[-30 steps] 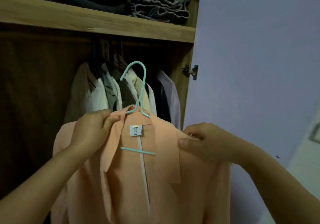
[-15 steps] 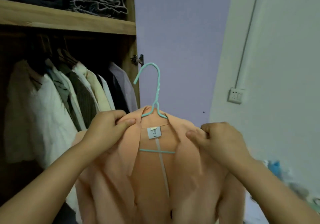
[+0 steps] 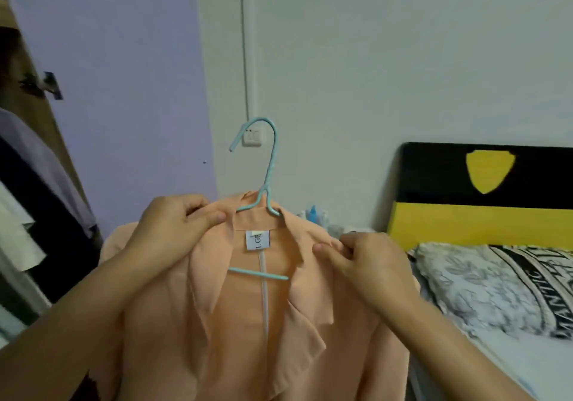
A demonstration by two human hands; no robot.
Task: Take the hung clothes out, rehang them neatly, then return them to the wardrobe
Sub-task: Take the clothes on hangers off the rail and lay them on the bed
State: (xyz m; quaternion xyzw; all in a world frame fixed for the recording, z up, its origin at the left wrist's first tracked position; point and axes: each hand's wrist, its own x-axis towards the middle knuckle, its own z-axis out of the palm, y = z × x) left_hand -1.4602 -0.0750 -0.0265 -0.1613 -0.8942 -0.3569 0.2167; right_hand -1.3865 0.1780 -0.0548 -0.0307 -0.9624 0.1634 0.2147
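Observation:
A peach blouse [image 3: 248,323] hangs open on a light blue wire hanger [image 3: 267,171], held up in front of me. My left hand [image 3: 173,230] grips the blouse's left shoulder by the collar. At the right shoulder, my right hand [image 3: 369,264] pinches the fabric. A white label [image 3: 257,240] shows inside the neck. The hanger's hook points up, free of any rail. The wardrobe [image 3: 34,96] is at the far left edge with hung clothes [image 3: 34,183] partly in view.
A bed [image 3: 511,354] with a patterned pillow [image 3: 483,286] and a black and yellow headboard [image 3: 483,196] stands at the right. A wall socket [image 3: 253,137] sits behind the hanger. Small items, including a blue-capped bottle [image 3: 312,213], lie beside the bed.
My view has swung right, away from the wardrobe toward the bed. Both hands have carried the blouse on its hanger along, keeping the same grips.

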